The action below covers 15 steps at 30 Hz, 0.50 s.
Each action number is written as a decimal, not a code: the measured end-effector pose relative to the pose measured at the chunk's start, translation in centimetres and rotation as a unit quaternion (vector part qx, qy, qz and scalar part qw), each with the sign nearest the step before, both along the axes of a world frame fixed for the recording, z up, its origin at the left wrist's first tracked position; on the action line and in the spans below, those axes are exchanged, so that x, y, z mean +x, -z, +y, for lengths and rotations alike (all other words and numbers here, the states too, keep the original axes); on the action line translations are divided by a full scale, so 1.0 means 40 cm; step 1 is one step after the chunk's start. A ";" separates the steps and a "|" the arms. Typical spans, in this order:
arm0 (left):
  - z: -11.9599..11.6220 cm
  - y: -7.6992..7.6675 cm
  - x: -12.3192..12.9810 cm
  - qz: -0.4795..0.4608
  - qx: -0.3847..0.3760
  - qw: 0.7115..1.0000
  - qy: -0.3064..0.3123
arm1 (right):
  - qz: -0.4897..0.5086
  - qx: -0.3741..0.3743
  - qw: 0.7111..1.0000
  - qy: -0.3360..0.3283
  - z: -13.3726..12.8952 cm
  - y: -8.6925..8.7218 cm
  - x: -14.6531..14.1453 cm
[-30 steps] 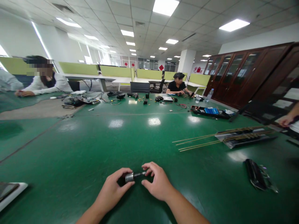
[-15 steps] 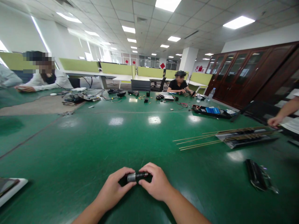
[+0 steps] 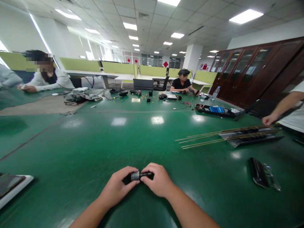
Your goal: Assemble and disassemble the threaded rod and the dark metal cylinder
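Observation:
Above the near part of the green table (image 3: 95,152), a small silver-and-black cylindrical part (image 3: 135,176), motor-like in look, lies sideways between my two hands. My left hand (image 3: 118,186) is closed, with thumb and fingers round its silver end. With a pinch, my right hand (image 3: 159,182) grips the thin, dark, ribbed end, which points right. The fingers partly cover that end, so its tip is hard to make out.
Thin brass-coloured rods (image 3: 201,136) lie across a dark tray (image 3: 234,141) at right, beside a co-worker's hand (image 3: 269,120). A black case (image 3: 258,172) is nearer. A white-edged device (image 3: 16,190) lies left. Across the table are a parts tray (image 3: 209,109), a bottle (image 3: 215,92) and seated people.
My right hand has closed in on the part's dark end and moved slightly up and left. The co-worker's hand at right has shifted left over the rods.

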<state>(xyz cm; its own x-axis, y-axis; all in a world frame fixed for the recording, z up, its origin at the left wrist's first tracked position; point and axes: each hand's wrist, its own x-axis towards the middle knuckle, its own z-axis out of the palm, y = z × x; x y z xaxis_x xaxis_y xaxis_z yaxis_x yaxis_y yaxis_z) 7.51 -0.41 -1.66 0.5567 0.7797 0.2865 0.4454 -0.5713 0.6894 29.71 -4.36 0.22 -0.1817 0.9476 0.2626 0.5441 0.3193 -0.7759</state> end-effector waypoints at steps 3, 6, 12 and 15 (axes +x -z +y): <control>-0.003 0.003 0.000 0.003 0.004 1.000 -0.003 | -0.005 -0.001 1.000 0.004 0.000 0.002 0.002; -0.005 0.005 -0.001 0.007 0.007 1.000 -0.009 | -0.009 0.001 1.000 0.006 0.000 0.003 0.004; -0.006 0.003 -0.001 0.011 0.010 1.000 -0.014 | -0.009 0.000 1.000 0.005 -0.002 0.000 0.006; -0.006 0.002 0.001 0.009 0.011 1.000 -0.016 | -0.009 0.000 1.000 0.007 -0.002 -0.001 0.007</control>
<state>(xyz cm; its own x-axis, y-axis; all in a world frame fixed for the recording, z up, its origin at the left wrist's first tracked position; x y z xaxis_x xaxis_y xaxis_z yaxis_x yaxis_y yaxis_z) 7.55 -0.64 -1.74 0.5369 0.7908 0.2940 0.4755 -0.5715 0.6689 29.98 -4.44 0.27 -0.1742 0.9501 0.2589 0.5628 0.3118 -0.7655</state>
